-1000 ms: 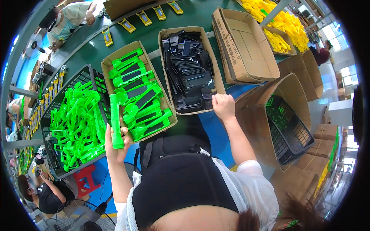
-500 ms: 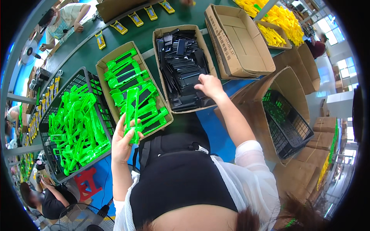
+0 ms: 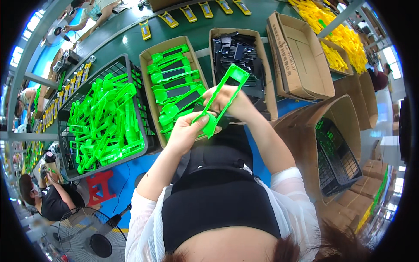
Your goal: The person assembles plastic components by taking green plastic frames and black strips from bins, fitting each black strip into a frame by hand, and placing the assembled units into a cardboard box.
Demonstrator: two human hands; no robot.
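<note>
My left hand (image 3: 185,132) grips the lower end of a long green plastic frame (image 3: 210,126), thumb on top, with the frame tilted up to the right. Behind the frame's opening, my right hand (image 3: 235,105) has its fingers curled. The frame partly covers those fingers, and I cannot make out what they hold. Both hands are over the near ends of two cardboard boxes. In the left box (image 3: 147,94) lie green frames, several with black panels in them. Loose black panels (image 3: 239,52) fill the right box (image 3: 269,83).
A black crate (image 3: 109,165) heaped with green frames stands at left. An open cardboard box (image 3: 305,65) lies at right, near yellow parts (image 3: 349,46). Yellow devices (image 3: 188,14) line the green table's far side. A fan (image 3: 98,244) stands lower left; co-workers sit beyond.
My right hand has come back from the black panels to behind the green frame. My left hand has moved right with the frame, now tilted right. The view has shifted.
</note>
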